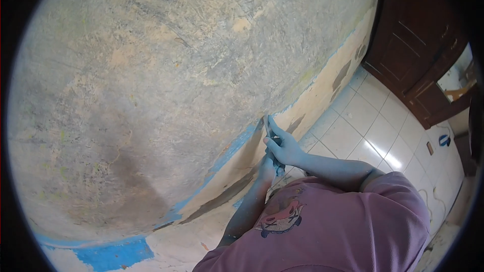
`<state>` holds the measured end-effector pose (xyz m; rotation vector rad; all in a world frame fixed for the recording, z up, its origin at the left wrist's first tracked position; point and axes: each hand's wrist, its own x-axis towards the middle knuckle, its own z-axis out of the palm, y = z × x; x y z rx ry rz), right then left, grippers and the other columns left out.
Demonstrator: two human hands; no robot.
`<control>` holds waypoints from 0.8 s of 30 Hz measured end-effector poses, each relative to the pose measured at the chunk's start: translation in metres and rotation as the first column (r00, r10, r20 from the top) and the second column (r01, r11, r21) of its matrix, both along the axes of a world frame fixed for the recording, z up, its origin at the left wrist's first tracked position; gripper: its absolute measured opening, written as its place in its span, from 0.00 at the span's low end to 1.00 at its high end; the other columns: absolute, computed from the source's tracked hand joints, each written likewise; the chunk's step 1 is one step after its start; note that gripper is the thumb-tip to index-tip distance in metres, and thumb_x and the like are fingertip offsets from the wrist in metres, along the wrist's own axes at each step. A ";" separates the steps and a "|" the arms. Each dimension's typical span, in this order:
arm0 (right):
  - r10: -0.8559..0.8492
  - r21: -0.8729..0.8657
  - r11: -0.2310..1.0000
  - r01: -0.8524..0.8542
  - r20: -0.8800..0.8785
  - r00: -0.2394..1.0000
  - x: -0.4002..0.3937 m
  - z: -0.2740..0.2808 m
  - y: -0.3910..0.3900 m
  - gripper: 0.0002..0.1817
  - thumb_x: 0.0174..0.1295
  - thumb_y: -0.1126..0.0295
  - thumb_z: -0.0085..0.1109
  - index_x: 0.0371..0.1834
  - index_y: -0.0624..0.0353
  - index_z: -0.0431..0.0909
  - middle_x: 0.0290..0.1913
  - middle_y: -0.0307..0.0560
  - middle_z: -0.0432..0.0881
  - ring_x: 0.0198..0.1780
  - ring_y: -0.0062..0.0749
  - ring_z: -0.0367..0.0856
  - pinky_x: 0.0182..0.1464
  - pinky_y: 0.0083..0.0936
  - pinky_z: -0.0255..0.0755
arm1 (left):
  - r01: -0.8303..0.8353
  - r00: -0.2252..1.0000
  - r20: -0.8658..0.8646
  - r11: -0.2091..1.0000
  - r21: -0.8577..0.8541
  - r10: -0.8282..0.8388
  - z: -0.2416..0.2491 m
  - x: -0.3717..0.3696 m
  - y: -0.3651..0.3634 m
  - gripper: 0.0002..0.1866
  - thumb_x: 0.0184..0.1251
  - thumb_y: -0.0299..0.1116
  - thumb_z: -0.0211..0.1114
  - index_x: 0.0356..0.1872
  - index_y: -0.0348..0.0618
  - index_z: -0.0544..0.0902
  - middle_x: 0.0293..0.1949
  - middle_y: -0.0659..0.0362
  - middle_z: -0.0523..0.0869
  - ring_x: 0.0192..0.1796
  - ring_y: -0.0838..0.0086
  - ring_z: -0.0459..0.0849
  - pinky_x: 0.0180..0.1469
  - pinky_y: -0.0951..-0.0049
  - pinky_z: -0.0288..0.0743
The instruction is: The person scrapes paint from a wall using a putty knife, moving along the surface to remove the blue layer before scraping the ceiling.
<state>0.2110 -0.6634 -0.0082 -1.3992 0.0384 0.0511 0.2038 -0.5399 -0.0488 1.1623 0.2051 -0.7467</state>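
Note:
Both my hands meet at the lower part of a worn grey wall [166, 70], beside a strip of blue and cream paint [315, 93]. My right hand [285, 148] is closed around a thin scraper-like tool [266, 123], its index finger lying along it. Just below, my left hand [269, 166] is closed around the lower part of the same tool. The tool's upper end touches the wall at the paint border. Bluish dust covers my hands and forearms. The handle is mostly hidden by my fingers.
White floor tiles [373, 98] extend to the right of the wall. A dark wooden cabinet [408, 35] stands at the upper right. A blue object [444, 140] and a small brown block [430, 148] lie on the floor, with a pale cord [437, 199] nearer.

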 end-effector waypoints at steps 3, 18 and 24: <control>0.059 0.018 0.998 -0.060 0.046 0.997 -0.003 -0.013 -0.012 0.35 0.66 0.66 0.47 0.72 0.58 0.42 0.41 0.50 0.78 0.32 0.27 0.80 0.39 0.23 0.75 | 0.107 0.991 0.078 0.993 0.049 -0.110 -0.015 -0.005 -0.004 0.22 0.75 0.49 0.36 0.37 0.40 0.70 0.16 0.63 0.67 0.14 0.78 0.66 0.16 0.78 0.62; 0.055 -0.033 0.997 -0.063 -0.205 0.977 0.008 -0.052 -0.041 0.31 0.68 0.61 0.45 0.72 0.55 0.49 0.43 0.48 0.78 0.36 0.25 0.77 0.37 0.23 0.75 | 0.291 0.954 0.058 0.955 0.061 -0.295 -0.060 -0.002 -0.038 0.14 0.72 0.38 0.44 0.48 0.39 0.70 0.34 0.58 0.76 0.31 0.74 0.78 0.34 0.75 0.73; 0.263 0.023 0.964 -0.265 -0.241 0.934 0.033 -0.025 -0.073 0.28 0.69 0.60 0.45 0.69 0.56 0.55 0.45 0.50 0.79 0.39 0.26 0.78 0.39 0.23 0.76 | 0.381 0.899 0.172 0.912 0.150 -0.404 -0.030 0.020 -0.058 0.16 0.66 0.32 0.52 0.53 0.36 0.69 0.41 0.54 0.79 0.41 0.69 0.81 0.45 0.71 0.75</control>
